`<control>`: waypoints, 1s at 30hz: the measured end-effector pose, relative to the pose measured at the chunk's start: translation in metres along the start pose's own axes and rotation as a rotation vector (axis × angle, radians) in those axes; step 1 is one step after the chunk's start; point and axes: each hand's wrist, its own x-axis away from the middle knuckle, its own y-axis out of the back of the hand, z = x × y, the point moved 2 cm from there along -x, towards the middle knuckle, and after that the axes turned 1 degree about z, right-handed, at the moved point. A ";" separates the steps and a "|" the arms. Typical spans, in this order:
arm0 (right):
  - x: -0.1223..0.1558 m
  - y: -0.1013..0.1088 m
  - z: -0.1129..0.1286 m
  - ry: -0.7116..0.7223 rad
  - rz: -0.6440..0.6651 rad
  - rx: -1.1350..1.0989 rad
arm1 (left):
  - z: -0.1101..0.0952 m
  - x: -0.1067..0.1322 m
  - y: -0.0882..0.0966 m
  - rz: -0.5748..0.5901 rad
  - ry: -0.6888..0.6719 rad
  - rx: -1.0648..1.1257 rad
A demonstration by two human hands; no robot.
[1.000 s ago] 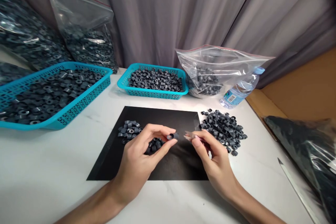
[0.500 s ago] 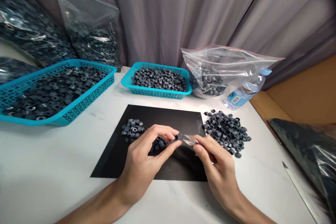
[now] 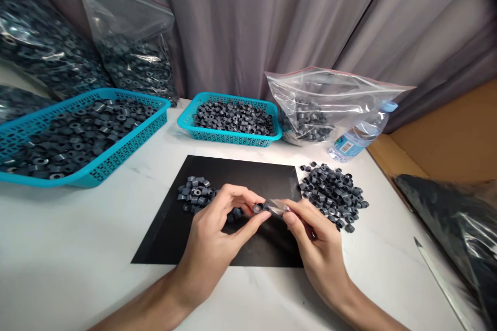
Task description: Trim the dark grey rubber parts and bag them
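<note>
My left hand (image 3: 215, 240) pinches a small dark grey rubber ring (image 3: 259, 208) between thumb and fingertips above a black mat (image 3: 217, 170). My right hand (image 3: 316, 245) grips a small blade (image 3: 276, 207) whose tip meets the ring. A little heap of rings (image 3: 196, 194) lies on the mat just behind my left hand. A larger heap of rings (image 3: 332, 195) sits on the white table to the right of the mat.
Two turquoise baskets of rings stand behind: a large basket (image 3: 128, 137) at left, a small basket (image 3: 229, 137) at centre. Clear zip bags of rings (image 3: 322, 101) (image 3: 128, 41), a water bottle (image 3: 359, 134), a dark bag (image 3: 450, 217) and a knife (image 3: 438, 279) are at right.
My hands have drawn together: the blade in my right hand moved left until its tip reached the ring held in my left hand. The view shifted slightly.
</note>
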 end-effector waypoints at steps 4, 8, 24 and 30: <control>0.001 0.000 0.000 0.111 -0.005 0.065 | 0.001 0.000 -0.002 -0.003 0.030 0.022; 0.001 0.000 0.000 0.171 -0.013 0.105 | 0.002 0.000 -0.003 0.004 0.045 0.035; -0.002 -0.002 0.001 0.103 -0.008 0.091 | 0.001 0.001 -0.004 0.013 0.030 -0.002; -0.002 -0.002 -0.004 -0.048 -0.064 -0.035 | 0.003 0.001 -0.004 0.022 0.048 0.010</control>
